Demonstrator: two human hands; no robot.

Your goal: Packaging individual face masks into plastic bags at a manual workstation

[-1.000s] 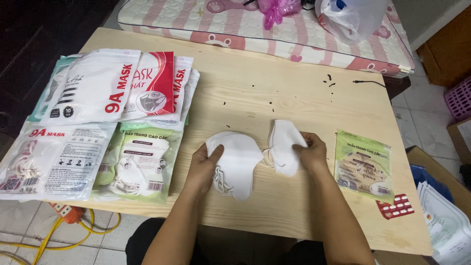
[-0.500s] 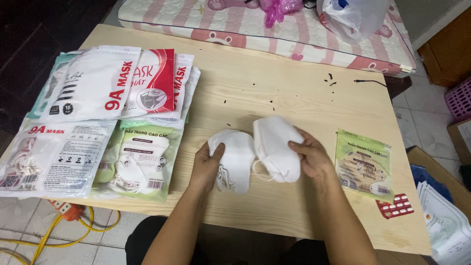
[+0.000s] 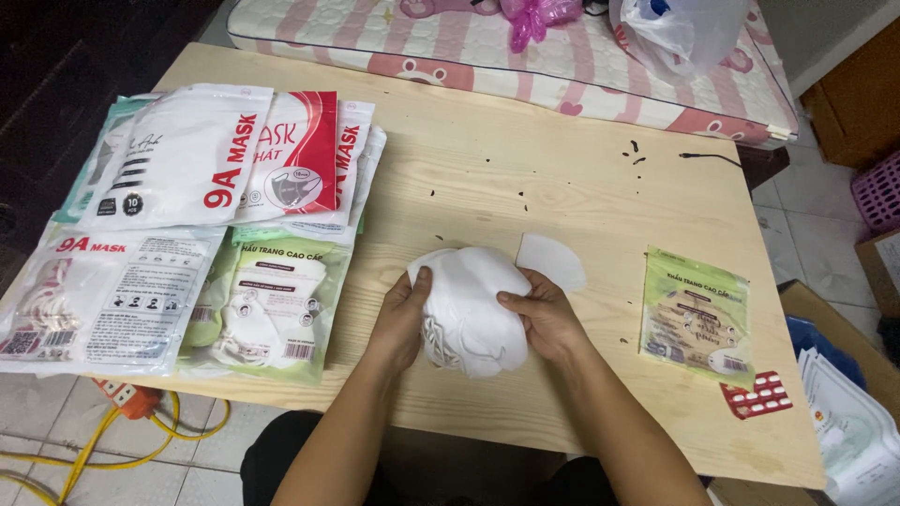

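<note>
Both my hands hold a stack of white face masks (image 3: 469,305) pressed together above the front middle of the wooden table (image 3: 525,169). My left hand (image 3: 405,314) grips the stack's left side, thumb on top. On the right side, my right hand (image 3: 544,317) clasps it with fingers over the front. A single white mask (image 3: 553,260) lies flat on the table just behind my right hand.
Several packs of masks (image 3: 187,215) lie overlapped on the table's left part. A small green packet (image 3: 696,314) and a red pill blister (image 3: 757,395) sit at the right. A striped mattress (image 3: 525,52) lies behind; an orange power strip (image 3: 127,398) is on the floor.
My hands have brought two separate masks together into one stack, the right one folded over the left. One mask now lies alone on the table.
</note>
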